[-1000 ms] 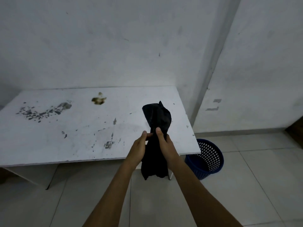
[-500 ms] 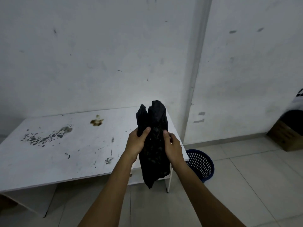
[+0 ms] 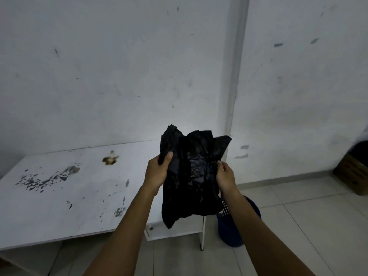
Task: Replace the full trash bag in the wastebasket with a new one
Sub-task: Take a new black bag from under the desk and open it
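A crumpled black trash bag (image 3: 191, 174) hangs in the air in front of me, partly spread out. My left hand (image 3: 157, 171) grips its upper left edge, thumb on the front. My right hand (image 3: 225, 175) pinches its right edge. The hands are apart, with the bag stretched between them. A blue perforated wastebasket (image 3: 231, 230) stands on the floor below my right forearm, beside the table's right end. My arm and the bag hide most of it, so its inside is out of sight.
A stained white table (image 3: 65, 198) stands against the wall on the left, its leg (image 3: 203, 232) next to the basket. A cardboard box (image 3: 352, 174) sits on the tiled floor at the far right. A wall corner runs down behind the bag.
My hands have moved apart and the bag has spread wider between them. The view has tilted up and shifted, so more wall shows and the basket sits lower.
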A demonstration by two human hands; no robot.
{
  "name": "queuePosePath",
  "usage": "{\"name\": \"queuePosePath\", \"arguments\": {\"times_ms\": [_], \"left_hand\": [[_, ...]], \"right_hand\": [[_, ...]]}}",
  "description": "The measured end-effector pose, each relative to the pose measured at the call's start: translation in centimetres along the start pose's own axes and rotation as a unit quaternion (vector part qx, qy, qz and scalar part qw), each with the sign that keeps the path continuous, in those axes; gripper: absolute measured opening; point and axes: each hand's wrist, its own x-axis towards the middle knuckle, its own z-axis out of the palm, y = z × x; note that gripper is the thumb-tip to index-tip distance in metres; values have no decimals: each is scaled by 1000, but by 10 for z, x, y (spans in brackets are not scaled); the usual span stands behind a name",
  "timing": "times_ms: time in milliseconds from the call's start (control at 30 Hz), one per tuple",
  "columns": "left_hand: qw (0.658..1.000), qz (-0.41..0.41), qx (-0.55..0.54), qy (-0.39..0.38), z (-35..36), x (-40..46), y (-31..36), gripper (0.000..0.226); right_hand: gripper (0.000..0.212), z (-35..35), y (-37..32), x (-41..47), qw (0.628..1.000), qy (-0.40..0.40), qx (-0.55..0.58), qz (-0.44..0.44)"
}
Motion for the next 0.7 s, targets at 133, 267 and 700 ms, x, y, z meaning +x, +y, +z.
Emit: {"name": "queuePosePath", "arguments": {"times_ms": [133,267,700], "left_hand": [[1000,11,21,7,27,25,4,27],[999,19,28,14,53,43,7,26],[996,-50,15,-68,106,78,29,47]], "right_hand": [[64,-20,-7,53,997,-37,6,72],[68,-27,-17,81,994,-9,-109,-12],[48,-2,-73,103,968,-235,-62,-57]]}}
